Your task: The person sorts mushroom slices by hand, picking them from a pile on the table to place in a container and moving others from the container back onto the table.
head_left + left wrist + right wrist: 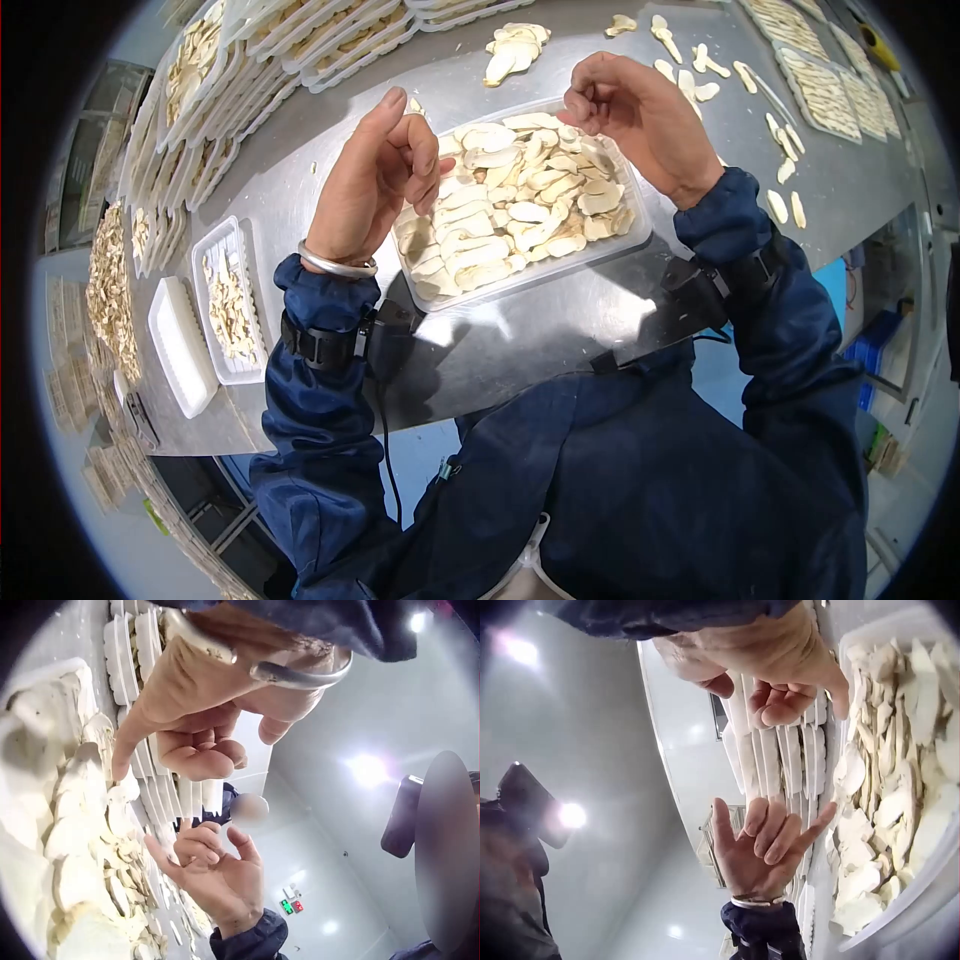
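Observation:
A clear plastic tray on the metal table holds pale mushroom slices, laid in overlapping rows at its left and looser elsewhere. My left hand, a silver bangle at its wrist, hovers at the tray's left side. Its little finger points down at the slices, and the other fingers bend loosely around nothing. Over the far right corner hangs my right hand, fingers also loosely bent and holding nothing. In the right wrist view, the right hand's little finger reaches down at the tray's edge.
Stacked trays of slices stand at the back left. A white tray with small pieces sits left, beside an upturned white tray. A slice pile lies behind the tray, loose slices to the right, and filled trays at the far right.

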`<state>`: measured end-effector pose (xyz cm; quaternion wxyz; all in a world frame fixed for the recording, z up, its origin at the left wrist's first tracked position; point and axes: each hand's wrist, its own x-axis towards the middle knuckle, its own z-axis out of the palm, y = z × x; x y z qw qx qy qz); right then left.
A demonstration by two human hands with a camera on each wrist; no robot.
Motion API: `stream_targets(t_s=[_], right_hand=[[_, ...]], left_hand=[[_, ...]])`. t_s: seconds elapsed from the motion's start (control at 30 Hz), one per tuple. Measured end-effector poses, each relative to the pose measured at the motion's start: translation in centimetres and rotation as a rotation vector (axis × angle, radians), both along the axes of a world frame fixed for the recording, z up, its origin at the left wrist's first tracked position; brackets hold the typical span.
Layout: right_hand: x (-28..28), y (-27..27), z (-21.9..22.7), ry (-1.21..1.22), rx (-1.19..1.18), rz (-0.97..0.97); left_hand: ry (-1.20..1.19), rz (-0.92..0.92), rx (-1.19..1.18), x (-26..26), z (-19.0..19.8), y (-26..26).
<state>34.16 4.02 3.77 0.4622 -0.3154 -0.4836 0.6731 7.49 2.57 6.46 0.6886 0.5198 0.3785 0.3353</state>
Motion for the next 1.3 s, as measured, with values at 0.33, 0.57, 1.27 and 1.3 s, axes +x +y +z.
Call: stream_targets(t_s=[0.33,0.57,1.27,1.3], right_hand=[[-3.3,-1.9,-0.2,-1.167,0.928,-0.166],[-4.0,-1.2,-0.3,-1.271,0.84,-0.064],[4.8,-0.7,2.8,-1.229,0.698,-0.337],[5.4,-0.9,2.8,-1.244,0.674,-0.343]], left_hand=[[0.006,0.007,0.0,0.2,0.2,-0.3],[0.001,0.01,0.017,0.0,0.1,-0.5],[0.537,0.284,0.58,-2.3,0.8,-1.0],[0.653,0.259,0.752,-1.2,0.7,-0.9]])
